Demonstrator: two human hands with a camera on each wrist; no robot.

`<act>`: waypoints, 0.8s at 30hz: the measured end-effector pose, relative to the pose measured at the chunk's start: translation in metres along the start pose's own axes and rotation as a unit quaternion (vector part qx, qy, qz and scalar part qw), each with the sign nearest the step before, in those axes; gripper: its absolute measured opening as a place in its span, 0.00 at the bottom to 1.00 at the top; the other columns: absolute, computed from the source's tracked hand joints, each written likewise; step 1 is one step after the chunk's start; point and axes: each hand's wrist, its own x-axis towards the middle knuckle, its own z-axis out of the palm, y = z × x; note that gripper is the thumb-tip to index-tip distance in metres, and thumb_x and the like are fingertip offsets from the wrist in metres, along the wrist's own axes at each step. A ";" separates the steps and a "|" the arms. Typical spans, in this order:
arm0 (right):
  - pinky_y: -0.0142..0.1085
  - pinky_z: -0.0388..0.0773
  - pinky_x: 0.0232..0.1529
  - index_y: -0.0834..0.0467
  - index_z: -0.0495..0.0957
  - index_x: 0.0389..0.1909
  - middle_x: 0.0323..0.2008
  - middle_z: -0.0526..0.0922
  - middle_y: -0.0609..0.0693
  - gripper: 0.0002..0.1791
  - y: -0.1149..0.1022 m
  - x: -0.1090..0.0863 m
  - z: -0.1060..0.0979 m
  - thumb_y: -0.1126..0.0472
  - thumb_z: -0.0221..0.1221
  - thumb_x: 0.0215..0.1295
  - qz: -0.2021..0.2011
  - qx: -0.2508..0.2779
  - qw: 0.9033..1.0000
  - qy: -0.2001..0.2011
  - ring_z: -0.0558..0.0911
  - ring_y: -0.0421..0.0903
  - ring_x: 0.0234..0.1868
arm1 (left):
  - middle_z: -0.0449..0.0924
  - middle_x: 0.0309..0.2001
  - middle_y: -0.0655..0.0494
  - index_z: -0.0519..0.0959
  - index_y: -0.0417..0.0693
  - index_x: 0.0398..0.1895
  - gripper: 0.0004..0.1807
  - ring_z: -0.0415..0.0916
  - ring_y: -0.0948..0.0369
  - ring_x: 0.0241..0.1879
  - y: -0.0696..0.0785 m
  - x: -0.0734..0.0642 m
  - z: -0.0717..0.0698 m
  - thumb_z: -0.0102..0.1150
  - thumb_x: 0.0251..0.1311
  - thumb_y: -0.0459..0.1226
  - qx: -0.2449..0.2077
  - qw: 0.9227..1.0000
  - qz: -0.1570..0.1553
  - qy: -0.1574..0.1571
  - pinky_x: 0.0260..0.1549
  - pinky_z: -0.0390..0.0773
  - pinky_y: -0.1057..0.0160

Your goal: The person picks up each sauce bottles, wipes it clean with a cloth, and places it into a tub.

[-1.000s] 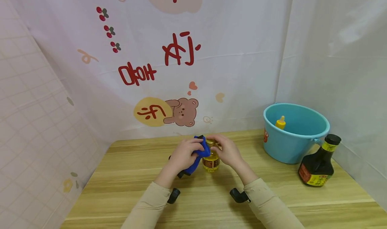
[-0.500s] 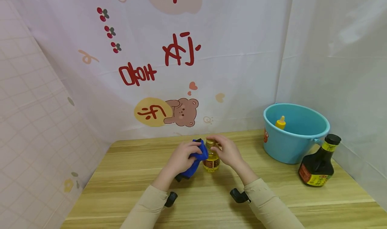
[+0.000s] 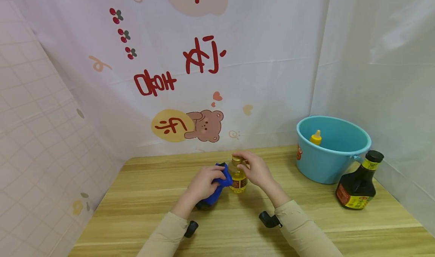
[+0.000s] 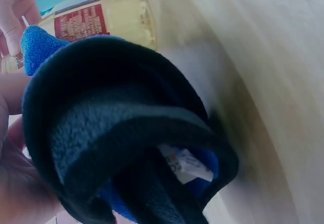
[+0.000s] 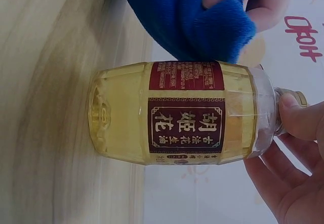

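Both inside table [image 3: 234, 230] edges, left hand [image 3: 204, 182] pinches cloth [image 3: 216, 194] perhaps touching the bottle [image 5: 187, 117] the right hand [image 3: 259, 170] grips.

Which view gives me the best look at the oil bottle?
The right wrist view: the oil bottle shows large from base to neck, label facing the camera. The head view shows it small, its top partly covered by the right hand; the left wrist view shows it partly hidden behind the blue cloth.
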 end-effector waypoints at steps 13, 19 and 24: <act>0.46 0.81 0.47 0.57 0.80 0.56 0.50 0.83 0.54 0.22 0.003 -0.001 0.004 0.72 0.66 0.60 -0.008 -0.003 1.000 0.010 0.83 0.54 0.48 | 0.85 0.49 0.55 0.89 0.52 0.36 0.14 0.81 0.56 0.50 0.002 -0.003 0.020 0.66 0.52 0.24 0.114 0.989 -0.008 -0.089 0.52 0.76 0.49; 0.46 0.81 0.47 0.57 0.80 0.56 0.51 0.83 0.54 0.22 0.003 -0.001 0.003 0.71 0.66 0.60 -0.003 0.000 1.000 0.010 0.83 0.53 0.48 | 0.85 0.48 0.59 0.89 0.55 0.36 0.14 0.81 0.58 0.50 -0.001 0.000 0.025 0.67 0.53 0.25 0.129 0.986 -0.015 -0.108 0.52 0.76 0.52; 0.45 0.81 0.47 0.56 0.81 0.56 0.51 0.83 0.53 0.21 0.004 0.000 0.002 0.71 0.66 0.61 -0.005 -0.002 1.000 0.007 0.83 0.52 0.49 | 0.84 0.51 0.56 0.88 0.53 0.38 0.16 0.80 0.56 0.51 -0.003 -0.001 0.018 0.66 0.52 0.23 0.107 0.988 -0.025 -0.107 0.52 0.78 0.54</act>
